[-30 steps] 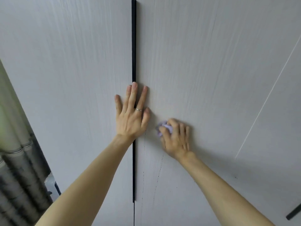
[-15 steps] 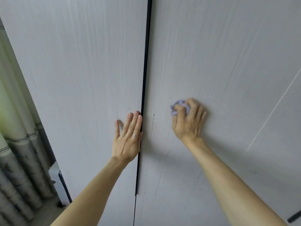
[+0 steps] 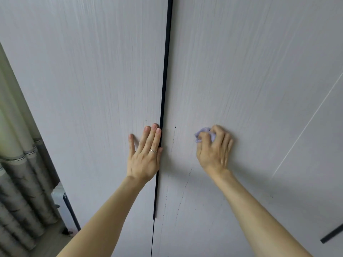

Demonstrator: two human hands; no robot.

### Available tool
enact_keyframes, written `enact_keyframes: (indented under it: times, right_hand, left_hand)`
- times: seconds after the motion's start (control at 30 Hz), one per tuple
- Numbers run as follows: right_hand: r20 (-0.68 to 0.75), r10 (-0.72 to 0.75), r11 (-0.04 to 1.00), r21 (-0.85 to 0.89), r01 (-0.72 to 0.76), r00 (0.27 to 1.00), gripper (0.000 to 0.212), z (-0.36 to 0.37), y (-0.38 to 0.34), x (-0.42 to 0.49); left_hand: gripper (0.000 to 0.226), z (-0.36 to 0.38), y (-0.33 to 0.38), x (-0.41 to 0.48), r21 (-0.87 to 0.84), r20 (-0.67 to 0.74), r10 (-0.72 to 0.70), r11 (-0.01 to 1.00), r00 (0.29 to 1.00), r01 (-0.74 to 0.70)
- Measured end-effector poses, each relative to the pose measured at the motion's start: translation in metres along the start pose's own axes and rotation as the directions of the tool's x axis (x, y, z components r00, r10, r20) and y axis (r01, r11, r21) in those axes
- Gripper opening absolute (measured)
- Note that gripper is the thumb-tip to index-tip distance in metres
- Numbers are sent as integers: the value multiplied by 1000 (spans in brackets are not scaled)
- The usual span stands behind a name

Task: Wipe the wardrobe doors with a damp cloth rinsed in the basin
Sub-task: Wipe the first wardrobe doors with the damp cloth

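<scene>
We press our left hand [image 3: 146,154] flat, fingers straight, on the left wardrobe door [image 3: 83,89] beside the dark centre strip [image 3: 166,71]. Our right hand [image 3: 215,151] curls round a bunched lilac cloth [image 3: 204,134] held against the right wardrobe door [image 3: 250,71]. Fingers hide most of the cloth; both doors and the grey curtain folds [image 3: 18,182] at left run out of frame.

Lighting: soft, cool daylight, seemingly from the left, where the curtain [image 3: 16,182] glows pale green.
Shadows: diffuse, below and right of the right hand [image 3: 213,151] on the wardrobe doors [image 3: 241,71].
Focus: sharp centrally, with slight blur on the cloth [image 3: 204,133].
Distortion: wide-angle, door lines leaning toward the borders.
</scene>
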State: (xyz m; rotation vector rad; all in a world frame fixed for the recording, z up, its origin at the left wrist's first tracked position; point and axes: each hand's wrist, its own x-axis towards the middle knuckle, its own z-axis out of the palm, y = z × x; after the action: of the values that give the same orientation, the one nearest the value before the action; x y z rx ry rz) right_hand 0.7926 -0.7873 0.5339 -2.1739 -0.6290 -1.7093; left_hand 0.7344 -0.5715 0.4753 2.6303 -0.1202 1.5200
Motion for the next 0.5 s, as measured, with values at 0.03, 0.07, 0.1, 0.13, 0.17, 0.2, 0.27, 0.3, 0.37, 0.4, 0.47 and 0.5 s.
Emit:
enact_keyframes:
  times: [0.03, 0.07, 0.1, 0.13, 0.17, 0.2, 0.27, 0.3, 0.37, 0.4, 0.47, 0.5]
  right_hand:
    - [43, -31, 999, -8, 31, 999, 7, 4, -3, -17]
    - [96, -89, 995, -26, 92, 991, 9, 5, -4, -35]
    - [161, -142, 987, -47, 152, 977, 12, 3, -3, -48]
    - [200, -196, 976, -60, 211, 960, 16, 1, -1, -50]
    - [213, -233, 967, -56, 250, 949, 19, -2, 0, -44]
    - [192, -245, 964, -57, 260, 950, 17, -5, -1, -29]
    - [104, -149, 985, -71, 157, 983, 7, -10, -8, 7]
    - [39, -100, 991, -86, 103, 994, 7, -10, -9, 26]
    - [-63, -53, 994, -98, 47, 997, 14, -9, -11, 45]
    - [-81, -36, 996, -87, 29, 996, 16, -6, -12, 45]
    - [-35, -46, 998, -39, 45, 998, 13, 0, -16, 25]
    - [41, -91, 996, -20, 92, 995, 10, 2, -18, 8]
  left_hand:
    - [63, 0, -1, 0, 9, -6, 2, 1000, 1000, -2]
    - [64, -1, -2, 0, 11, -6, 5, 1000, 1000, -5]
    - [64, -2, -2, 1, 4, -5, 10, 1000, 1000, -10]
    - [64, -3, -2, 1, -3, -8, 17, 1000, 1000, -17]
    - [64, -3, -2, 0, -5, -14, 22, 1000, 1000, -22]
    - [64, -3, -3, 1, -3, -18, 23, 1000, 1000, -23]
    - [63, -3, -4, 1, -9, -9, 18, 1000, 1000, -19]
    - [62, -2, -4, 0, -10, -11, 17, 1000, 1000, -17]
    - [59, 1, -5, -1, -25, -13, 16, 1000, 1000, -16]
    - [57, 3, -6, 0, -36, -18, 23, 999, 1000, -24]
    - [56, 3, -6, 0, -30, -31, 26, 999, 999, -27]
    - [56, 3, -5, 2, -32, -33, 27, 999, 999, -28]
